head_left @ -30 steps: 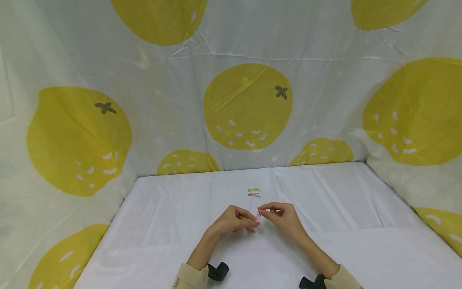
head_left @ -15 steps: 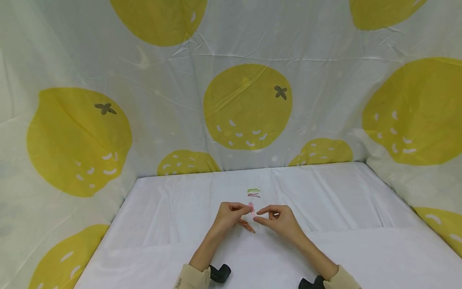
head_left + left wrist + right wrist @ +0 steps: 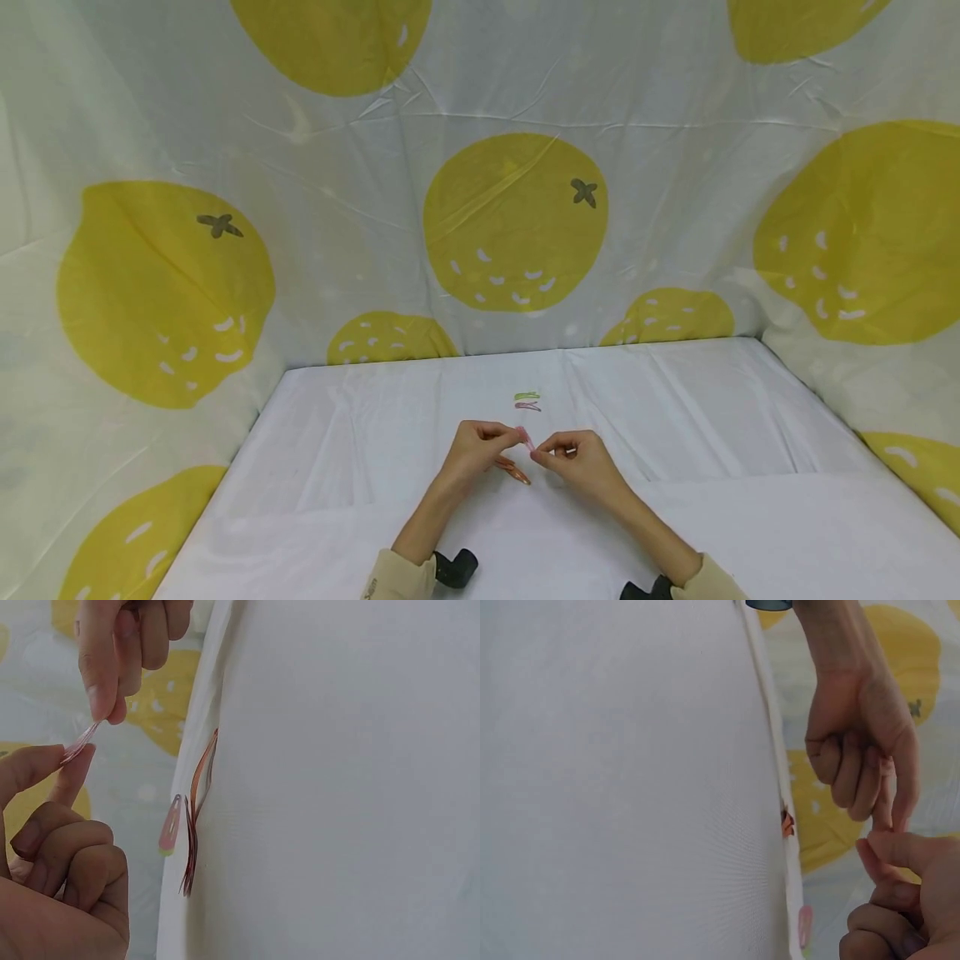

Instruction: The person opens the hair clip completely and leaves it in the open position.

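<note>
A small pink hair clip (image 3: 524, 436) is held above the table between both hands. My left hand (image 3: 471, 448) pinches its upper end between thumb and index finger, the other fingers curled in. At the lower end, the thumb and index finger of my right hand (image 3: 587, 461) pinch the clip. The left wrist view shows the held clip (image 3: 79, 742) slanting between the fingertips; in the right wrist view the fingers hide it. Orange-brown clips (image 3: 513, 469) lie on the table beneath the left hand.
Beyond the hands, a pink hair clip (image 3: 528, 407) and a green hair clip (image 3: 527, 395) lie on the white-covered table (image 3: 360, 467). A lemon-print cloth (image 3: 345, 217) rises behind and at both sides of the table.
My left fingers have shifted from the clip's lower end to its upper end. The right hand has gone from the upper end to the lower, its thumb and index parting, then closing.
</note>
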